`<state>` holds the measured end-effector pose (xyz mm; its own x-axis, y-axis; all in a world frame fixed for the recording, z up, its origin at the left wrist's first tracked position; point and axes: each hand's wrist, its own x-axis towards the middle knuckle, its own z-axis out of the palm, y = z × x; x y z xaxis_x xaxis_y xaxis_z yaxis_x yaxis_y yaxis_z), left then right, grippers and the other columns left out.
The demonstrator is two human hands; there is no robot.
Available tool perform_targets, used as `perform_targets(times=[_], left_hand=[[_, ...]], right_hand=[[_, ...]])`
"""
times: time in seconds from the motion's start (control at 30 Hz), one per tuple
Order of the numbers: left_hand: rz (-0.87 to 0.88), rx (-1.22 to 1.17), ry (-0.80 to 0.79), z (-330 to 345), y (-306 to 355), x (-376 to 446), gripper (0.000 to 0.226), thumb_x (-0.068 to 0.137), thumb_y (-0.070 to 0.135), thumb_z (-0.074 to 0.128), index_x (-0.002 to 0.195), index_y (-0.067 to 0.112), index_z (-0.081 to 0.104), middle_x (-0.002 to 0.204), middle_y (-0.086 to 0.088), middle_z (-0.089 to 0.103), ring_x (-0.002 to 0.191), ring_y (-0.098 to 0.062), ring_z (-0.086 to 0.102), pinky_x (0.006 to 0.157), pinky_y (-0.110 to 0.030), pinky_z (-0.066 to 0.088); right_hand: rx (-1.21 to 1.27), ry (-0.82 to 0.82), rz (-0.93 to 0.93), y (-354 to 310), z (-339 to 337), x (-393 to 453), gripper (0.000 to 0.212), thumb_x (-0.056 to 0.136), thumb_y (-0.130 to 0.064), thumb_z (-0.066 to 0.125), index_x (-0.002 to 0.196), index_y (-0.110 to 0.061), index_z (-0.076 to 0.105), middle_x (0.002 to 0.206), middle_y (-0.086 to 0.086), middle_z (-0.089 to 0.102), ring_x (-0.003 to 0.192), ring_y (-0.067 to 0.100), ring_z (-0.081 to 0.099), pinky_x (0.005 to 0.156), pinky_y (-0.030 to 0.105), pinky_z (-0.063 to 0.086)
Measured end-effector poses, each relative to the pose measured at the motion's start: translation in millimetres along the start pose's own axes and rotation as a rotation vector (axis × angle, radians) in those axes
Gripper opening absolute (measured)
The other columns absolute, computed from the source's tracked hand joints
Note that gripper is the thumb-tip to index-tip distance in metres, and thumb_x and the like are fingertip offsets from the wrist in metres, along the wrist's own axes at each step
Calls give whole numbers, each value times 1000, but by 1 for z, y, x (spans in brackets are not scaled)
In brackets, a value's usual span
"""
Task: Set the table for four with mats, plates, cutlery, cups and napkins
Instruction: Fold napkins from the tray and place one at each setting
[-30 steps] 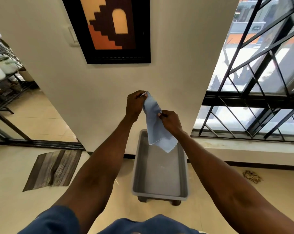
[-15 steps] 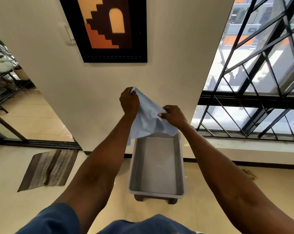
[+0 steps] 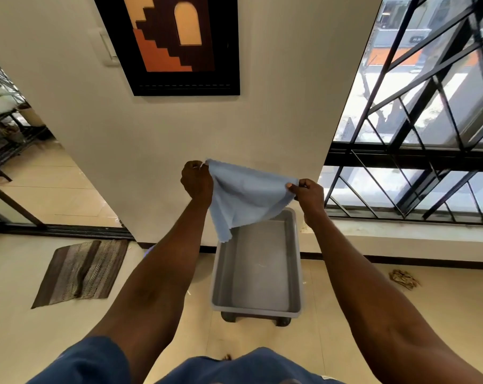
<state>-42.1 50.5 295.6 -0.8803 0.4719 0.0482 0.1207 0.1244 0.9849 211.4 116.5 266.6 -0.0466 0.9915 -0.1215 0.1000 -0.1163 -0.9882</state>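
Note:
A light blue cloth napkin [image 3: 243, 198] hangs stretched between my two hands at chest height. My left hand [image 3: 196, 180] pinches its upper left corner and my right hand [image 3: 308, 196] pinches its upper right corner. The cloth's lower part droops to a point over the far end of a grey plastic tub [image 3: 257, 273] on the floor. The tub's visible inside holds nothing. No table, plates, cutlery or cups are in view.
A cream wall with a framed picture [image 3: 176, 42] stands straight ahead. A striped brown floor mat [image 3: 82, 271] lies at the left by a sliding door track. A barred window [image 3: 417, 120] fills the right, with a low ledge under it. A small brown scrap [image 3: 403, 278] lies on the floor.
My hands have pulled apart, the right one moving rightward, so the bunched napkin now spreads wide between them.

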Motion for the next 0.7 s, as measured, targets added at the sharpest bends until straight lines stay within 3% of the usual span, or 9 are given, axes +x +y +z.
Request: perform_targets(times=[0.13,0.2,0.3,0.37,0.5,0.57,0.63,0.7], left_hand=[[-77,139,-142,-5,-35,-5,24,87,22,71,72,6,65,69,-10,59,70,-22,52,65,-27,36],[-152,110,-174,-11,-51,-13,16,84,16,73,73,7,68,73,-11,61,72,-21,54,67,-27,37],[-213,60,-215,-20,-70,-26,12,86,13,72,89,2,75,84,-8,65,80,-18,55,70,-24,37],[-206,78,-275,-21,-80,-32,13,88,14,69,77,8,69,78,-9,60,75,-17,51,70,-26,35],[-215,155,-240,-20,-93,-46,19,89,13,68,71,10,62,61,-1,54,57,-10,46,62,-26,36],[-243,183,-209,-19,-98,-57,26,88,15,70,64,13,61,60,3,53,56,-8,45,65,-25,36],[-300,223,-237,-19,-107,-70,15,87,17,70,77,6,71,75,-3,63,70,-17,56,72,-26,39],[-351,245,-304,-16,-121,-84,23,86,19,72,98,0,74,97,-10,71,93,-25,65,84,-30,48]], right_hand=[[33,68,68,24,0,-6,6,83,-14,74,87,-12,71,81,3,66,75,17,57,70,30,47],[12,138,97,40,-4,-10,5,84,-14,73,81,-13,70,79,4,64,75,18,56,71,29,44],[-46,219,125,61,-12,-14,17,87,-14,71,85,3,68,77,8,58,74,18,51,69,29,39],[-96,233,148,69,-14,-17,24,88,-15,69,87,8,65,76,9,55,73,19,49,68,29,37],[-185,275,165,77,-16,-23,20,90,-15,66,84,4,66,78,8,59,75,20,52,68,27,37],[-212,318,202,82,-15,-30,14,91,-16,65,90,-2,68,84,6,62,80,20,54,71,26,38],[-229,340,245,91,-12,-40,13,92,-16,63,90,-3,67,85,6,62,81,22,56,70,26,37],[-230,338,281,103,-6,-50,14,91,-16,64,88,-3,67,84,7,64,82,24,59,69,26,38]])
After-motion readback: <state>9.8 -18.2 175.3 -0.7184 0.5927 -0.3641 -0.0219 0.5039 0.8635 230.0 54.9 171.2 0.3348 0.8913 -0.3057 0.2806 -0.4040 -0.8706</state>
